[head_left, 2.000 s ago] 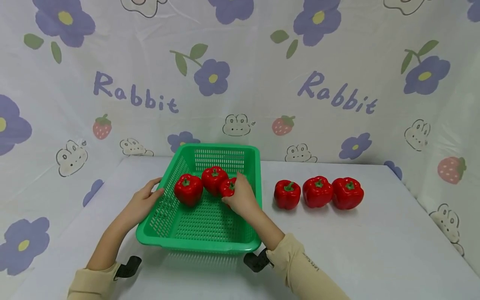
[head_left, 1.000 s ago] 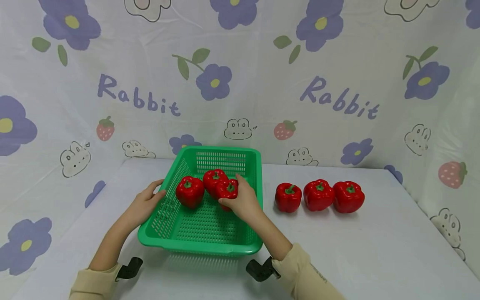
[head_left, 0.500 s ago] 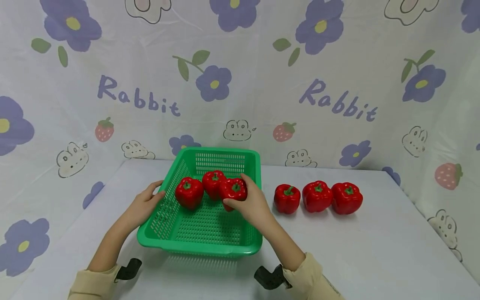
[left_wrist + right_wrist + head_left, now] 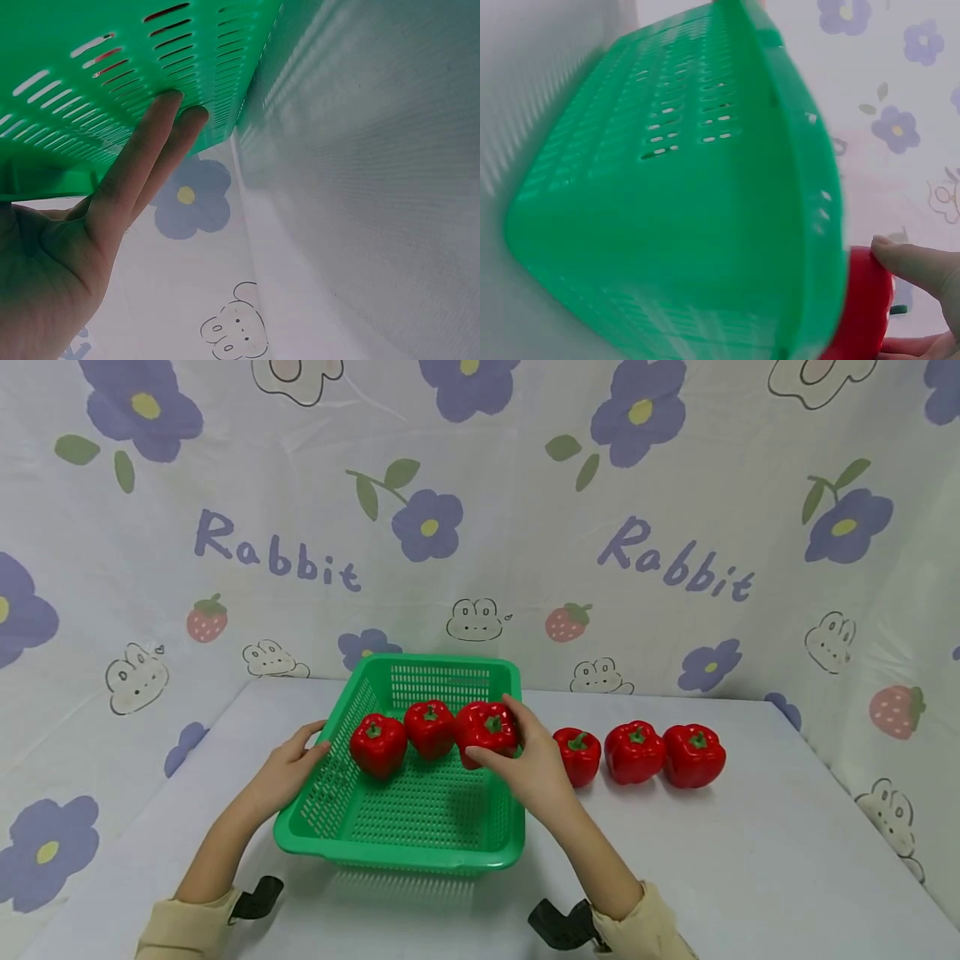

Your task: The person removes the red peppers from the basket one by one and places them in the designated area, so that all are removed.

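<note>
My right hand [image 4: 542, 768] holds a shiny red bell pepper [image 4: 486, 728] between thumb and fingers. It hangs over the right side of a green plastic basket [image 4: 397, 858], level with the rim in the right wrist view, where part of the pepper [image 4: 866, 300] shows past the basket wall. Two more red bell peppers, one at the left [image 4: 378, 746] and one in the middle [image 4: 430, 729], lie inside the basket. My left hand [image 4: 283, 770] grips the basket's left rim. In the left wrist view, two straight fingers [image 4: 142, 161] of it lie along the slotted outer wall.
Three red bell peppers, the nearest [image 4: 579, 757], then a middle one [image 4: 634, 752] and a far right one [image 4: 693, 756], stand in a row on the white table [image 4: 720, 860] right of the basket. A patterned cloth backdrop [image 4: 480, 468] rises behind the table.
My right hand has taken the right-hand pepper inside the basket, lifted it, and moved it rightward to the right rim, away from the middle pepper. The left hand stays at the rim.
</note>
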Motion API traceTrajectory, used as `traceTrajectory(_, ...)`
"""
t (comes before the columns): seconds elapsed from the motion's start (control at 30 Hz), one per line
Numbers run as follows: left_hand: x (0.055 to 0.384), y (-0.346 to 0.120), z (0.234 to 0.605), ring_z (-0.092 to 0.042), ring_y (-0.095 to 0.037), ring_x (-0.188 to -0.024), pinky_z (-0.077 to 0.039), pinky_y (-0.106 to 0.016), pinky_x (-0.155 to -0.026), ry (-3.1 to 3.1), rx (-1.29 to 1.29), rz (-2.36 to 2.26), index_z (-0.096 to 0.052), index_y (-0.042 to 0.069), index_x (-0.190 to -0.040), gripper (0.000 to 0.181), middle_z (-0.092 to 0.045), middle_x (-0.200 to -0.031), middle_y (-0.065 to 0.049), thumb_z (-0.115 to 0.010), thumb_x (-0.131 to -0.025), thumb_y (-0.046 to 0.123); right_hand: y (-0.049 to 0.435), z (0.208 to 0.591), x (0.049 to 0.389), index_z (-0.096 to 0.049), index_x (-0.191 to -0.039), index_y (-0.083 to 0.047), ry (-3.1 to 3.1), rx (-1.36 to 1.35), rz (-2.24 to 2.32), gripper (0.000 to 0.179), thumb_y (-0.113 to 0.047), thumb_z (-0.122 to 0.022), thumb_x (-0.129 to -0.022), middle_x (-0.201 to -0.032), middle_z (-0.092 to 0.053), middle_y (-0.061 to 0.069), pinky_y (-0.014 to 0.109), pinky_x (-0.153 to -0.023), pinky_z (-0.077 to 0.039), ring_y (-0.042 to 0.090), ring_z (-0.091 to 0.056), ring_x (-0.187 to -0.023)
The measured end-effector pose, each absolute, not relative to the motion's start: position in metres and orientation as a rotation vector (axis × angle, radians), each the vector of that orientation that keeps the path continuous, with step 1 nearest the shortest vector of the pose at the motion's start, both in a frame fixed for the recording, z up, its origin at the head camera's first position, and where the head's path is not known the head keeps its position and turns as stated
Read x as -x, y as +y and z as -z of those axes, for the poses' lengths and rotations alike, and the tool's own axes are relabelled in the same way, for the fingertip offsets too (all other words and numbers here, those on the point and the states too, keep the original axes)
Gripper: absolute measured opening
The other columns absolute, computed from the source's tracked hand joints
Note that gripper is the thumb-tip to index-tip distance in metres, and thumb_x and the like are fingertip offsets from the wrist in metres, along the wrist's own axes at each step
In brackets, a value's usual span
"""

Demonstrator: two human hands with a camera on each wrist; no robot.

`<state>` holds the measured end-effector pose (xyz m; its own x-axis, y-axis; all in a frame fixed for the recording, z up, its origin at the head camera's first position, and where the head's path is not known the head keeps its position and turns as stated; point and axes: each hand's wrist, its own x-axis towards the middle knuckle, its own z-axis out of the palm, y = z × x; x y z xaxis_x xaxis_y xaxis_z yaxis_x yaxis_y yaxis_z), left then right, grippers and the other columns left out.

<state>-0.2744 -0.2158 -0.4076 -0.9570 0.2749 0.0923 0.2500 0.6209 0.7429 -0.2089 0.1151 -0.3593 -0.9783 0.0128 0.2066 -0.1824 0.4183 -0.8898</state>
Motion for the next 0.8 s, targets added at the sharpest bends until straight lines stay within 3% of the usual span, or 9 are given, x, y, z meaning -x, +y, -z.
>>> traceTrajectory(0.17,0.275,-0.216,0.409,-0.069,-0.022,-0.091,-0.053,-0.035,-0.079,2.805,-0.467,-1.268,-0.022,0.001,-0.153,0.059,-0.065,-0.118,-0.027,-0.036,-0.107,0.035,0.126,0.359,0.204,-0.032,-0.152,-0.01,-2.438,-0.164,-1.62,0.081,-0.021,-0.076,-0.085,-0.153,-0.041,0.012,0.048,-0.101,-0.047,0.035,-0.036,-0.144)
traceTrajectory(0.43,0.276,-0.218,0.41,-0.069,-0.018,-0.085,-0.052,-0.03,-0.075,2.797,-0.454,-1.276,-0.023,0.001,-0.153,0.058,-0.067,-0.113,-0.025,-0.036,-0.107,0.035,0.147,0.351,0.195,-0.03,-0.153,-0.011,-2.406,-0.127,-1.616,0.081,-0.02,-0.076,-0.086,-0.155,-0.038,0.01,0.043,-0.103,-0.046,0.03,-0.034,-0.145)
traceTrajectory(0.8,0.275,-0.22,0.411,-0.069,-0.019,-0.087,-0.052,-0.03,-0.076,2.799,-0.474,-1.26,-0.021,0.002,-0.153,0.06,-0.066,-0.115,-0.026,-0.035,-0.107,0.036,0.177,0.352,0.181,-0.029,-0.154,-0.015,-2.41,-0.02,-1.58,0.081,-0.023,-0.074,-0.088,-0.159,-0.033,0.008,0.046,-0.107,-0.041,0.028,-0.028,-0.149)
